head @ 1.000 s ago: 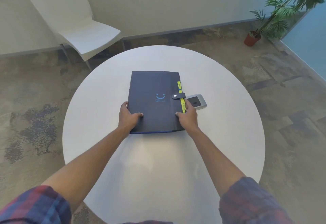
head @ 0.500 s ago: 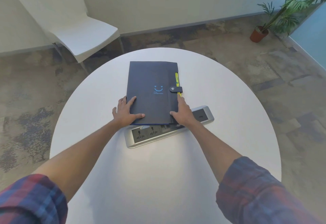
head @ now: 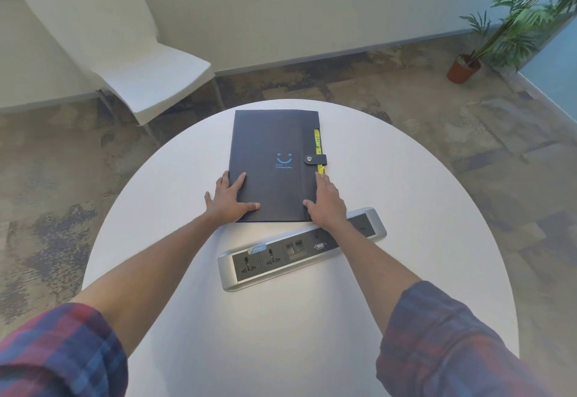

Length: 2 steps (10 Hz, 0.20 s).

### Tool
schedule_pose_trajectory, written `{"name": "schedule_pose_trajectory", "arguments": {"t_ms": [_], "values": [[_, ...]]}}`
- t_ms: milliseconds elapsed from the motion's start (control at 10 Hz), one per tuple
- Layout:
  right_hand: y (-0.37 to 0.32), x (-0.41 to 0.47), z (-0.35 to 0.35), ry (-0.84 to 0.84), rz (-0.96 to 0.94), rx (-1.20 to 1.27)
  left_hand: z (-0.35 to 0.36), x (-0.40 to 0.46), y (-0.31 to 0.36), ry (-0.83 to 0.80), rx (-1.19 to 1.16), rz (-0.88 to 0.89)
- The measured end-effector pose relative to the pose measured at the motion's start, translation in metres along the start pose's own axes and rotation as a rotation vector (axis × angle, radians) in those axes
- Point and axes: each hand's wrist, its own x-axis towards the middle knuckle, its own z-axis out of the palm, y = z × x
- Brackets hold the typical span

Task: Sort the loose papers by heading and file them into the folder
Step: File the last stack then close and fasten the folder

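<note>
Reaching across a round white table [head: 406, 178], a person in plaid sleeves [head: 443, 343] lays both hands on a closed dark folder [head: 268, 134]. Nearest the camera, a silver power socket strip [head: 281, 259] sits in the tabletop, running diagonally from near left to far right; the right forearm crosses over its far end. Just beyond it, the left hand [head: 229, 200] rests flat and released at the folder's near left corner, fingers straight, thumb on the cover. The right hand [head: 326, 206] lies along the near right edge, fingers extended, apparently pressing rather than grasping. The folder lies flat past the table's middle, its long axis running near to far, snap strap [head: 315, 158] and yellow tabs [head: 318, 142] on its right side. Beyond stand a white chair [head: 131, 62] at far left and a potted plant [head: 499, 31] at far right.
</note>
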Motion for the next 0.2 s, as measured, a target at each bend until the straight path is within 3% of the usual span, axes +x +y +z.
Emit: {"name": "schedule_pose_trajectory", "arguments": {"t_ms": [200], "values": [[-0.0048, -0.0073, -0.0076, 0.097, -0.009, 0.063, -0.0063, -0.0109, 0.0081, 0.037, -0.008, -0.008]]}}
